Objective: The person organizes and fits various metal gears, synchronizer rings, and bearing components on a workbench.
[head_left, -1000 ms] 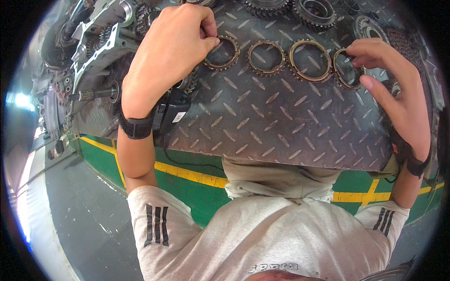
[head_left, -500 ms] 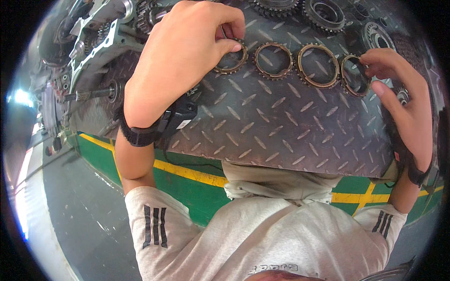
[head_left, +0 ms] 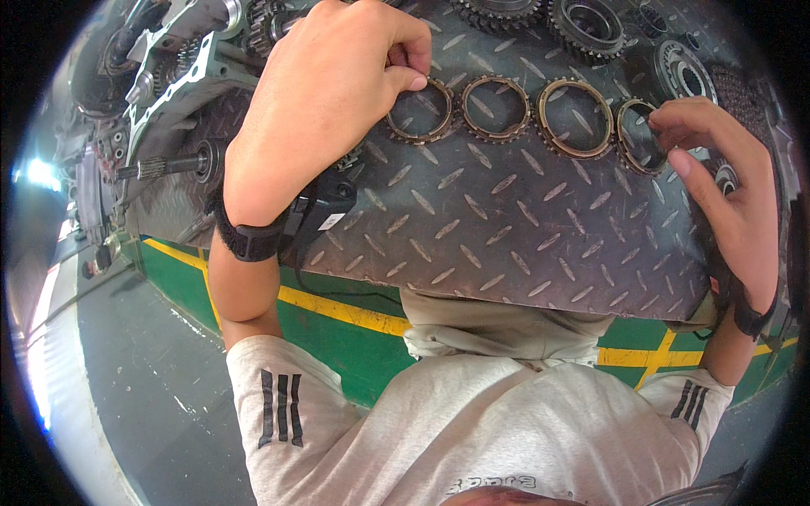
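Four toothed brass synchronizer rings lie flat in a row on the dark tread-plate bench top. My left hand (head_left: 329, 105) is closed, with thumb and bent index finger at the far edge of the leftmost synchronizer ring (head_left: 419, 139); its other fingers are hidden. To the right come a second ring (head_left: 525, 111) and a larger third ring (head_left: 606, 126), neither touched. Curled around the right rim of the rightmost synchronizer ring (head_left: 623, 142) is my right hand (head_left: 730, 173), fingertips on the far side and thumb nearer me.
Gears (head_left: 586, 29) stand along the far side of the bench top (head_left: 472, 219). A splined shaft (head_left: 169, 166) lies at the left, below an open metal gearbox housing (head_left: 181, 88). A toothed hub (head_left: 685, 72) sits beyond my right hand. A black device (head_left: 337, 196) is beside my left wrist.
My left hand has drawn slightly left, and the leftmost ring now sits a little farther right and nearer me. The right hand stays at its ring, almost unmoved.
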